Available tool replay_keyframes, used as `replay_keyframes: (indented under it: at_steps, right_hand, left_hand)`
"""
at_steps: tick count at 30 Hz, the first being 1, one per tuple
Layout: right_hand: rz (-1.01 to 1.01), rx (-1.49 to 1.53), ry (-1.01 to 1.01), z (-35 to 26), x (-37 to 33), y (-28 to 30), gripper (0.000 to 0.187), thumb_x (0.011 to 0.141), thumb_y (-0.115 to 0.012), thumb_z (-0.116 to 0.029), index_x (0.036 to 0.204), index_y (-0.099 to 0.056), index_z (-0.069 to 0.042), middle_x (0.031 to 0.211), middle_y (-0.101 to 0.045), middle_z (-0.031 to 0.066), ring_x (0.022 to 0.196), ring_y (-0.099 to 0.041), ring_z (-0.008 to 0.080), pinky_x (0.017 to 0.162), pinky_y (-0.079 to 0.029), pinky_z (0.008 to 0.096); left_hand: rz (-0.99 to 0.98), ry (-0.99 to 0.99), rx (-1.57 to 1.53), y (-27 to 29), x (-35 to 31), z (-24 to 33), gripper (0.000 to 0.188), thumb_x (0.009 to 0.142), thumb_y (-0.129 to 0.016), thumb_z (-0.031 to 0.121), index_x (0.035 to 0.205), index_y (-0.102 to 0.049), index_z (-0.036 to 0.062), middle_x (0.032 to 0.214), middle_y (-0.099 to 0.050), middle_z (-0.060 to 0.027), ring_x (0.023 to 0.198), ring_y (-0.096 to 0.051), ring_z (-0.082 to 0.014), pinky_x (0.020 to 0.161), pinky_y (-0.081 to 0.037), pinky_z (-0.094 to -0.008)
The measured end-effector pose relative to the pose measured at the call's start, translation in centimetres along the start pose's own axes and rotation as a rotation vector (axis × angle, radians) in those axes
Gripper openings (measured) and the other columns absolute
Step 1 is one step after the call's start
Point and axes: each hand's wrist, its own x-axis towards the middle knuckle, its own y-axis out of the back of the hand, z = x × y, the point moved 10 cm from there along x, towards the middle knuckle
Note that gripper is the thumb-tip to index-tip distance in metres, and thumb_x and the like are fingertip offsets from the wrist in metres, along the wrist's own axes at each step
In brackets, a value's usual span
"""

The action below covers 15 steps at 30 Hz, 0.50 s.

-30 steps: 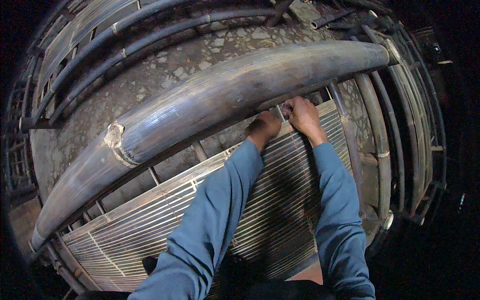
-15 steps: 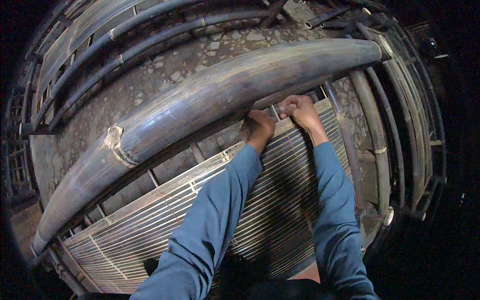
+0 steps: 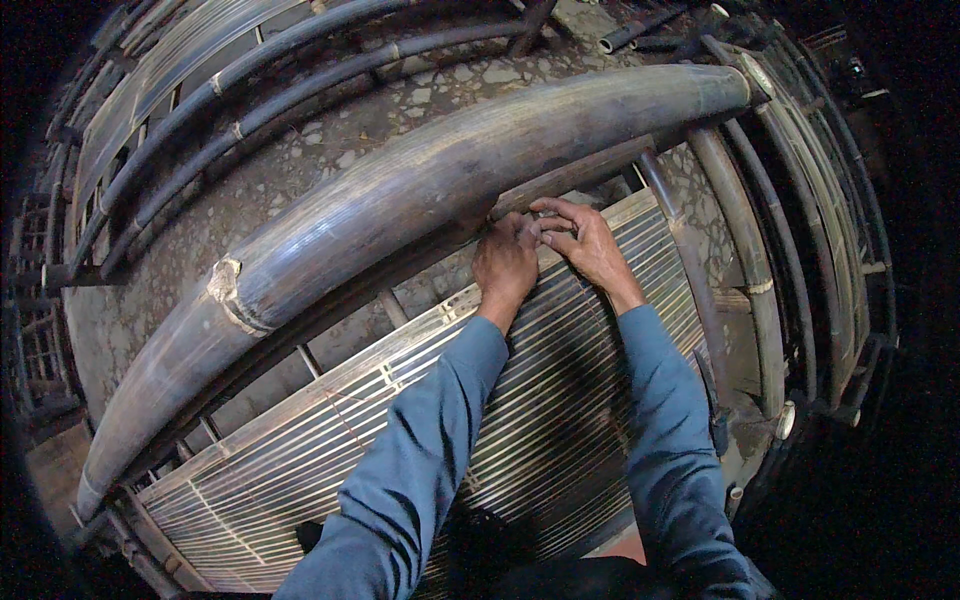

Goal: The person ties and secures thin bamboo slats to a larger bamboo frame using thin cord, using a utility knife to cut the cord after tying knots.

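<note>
Head view: hands (image 3: pixel 507 268) together at a slatted panel (image 3: pixel 530 380), beside a thick pole (image 3: pixel 440 160), grip unclear.

My sleeves (image 3: pixel 415 440) are showing muted blue with darker creases. Beneath them, the slatted bamboo panel (image 3: pixel 330 435) is striping pale straw against near-black, its edge strip (image 3: pixel 265 413) showing dusty tan. The thick bamboo pole (image 3: pixel 400 190) is shading from smoky grey to brown under fine, pale lengthwise streaks, its node (image 3: pixel 226 282) ringing it in cream. Beyond, the floor (image 3: pixel 345 135) is mottling grey-brown with lighter blotches.
</note>
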Motion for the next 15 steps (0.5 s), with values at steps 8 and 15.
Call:
replay_keyframes:
  at_steps: [8,15]
  right_hand:
    - [0.362,-0.028,-0.082,1.7,-2.4,3.2,0.037,0.086,-0.069,0.006,0.121,-0.058,0.002,0.097,-0.074,0.0119,0.091,-0.071,0.0176,0.085,-0.056,0.0313]
    - [0.366,0.605,-0.208,4.6,-5.7,5.5,0.016,0.096,-0.068,-0.005,0.11,-0.065,0.002,0.098,-0.073,0.0108,0.091,-0.069,0.017,0.085,-0.054,0.0284]
  left_hand:
    - [0.01,-0.05,-0.191,0.7,0.6,-0.9,0.027,0.095,-0.06,0.032,0.112,-0.066,0.0122,0.11,-0.07,-0.0218,0.104,-0.066,-0.0438,0.091,-0.05,-0.0514]
    - [0.036,0.022,-0.103,0.9,-0.2,-0.2,0.033,0.094,-0.061,0.034,0.116,-0.066,0.0098,0.114,-0.069,-0.0243,0.109,-0.065,-0.0437,0.095,-0.049,-0.0504]
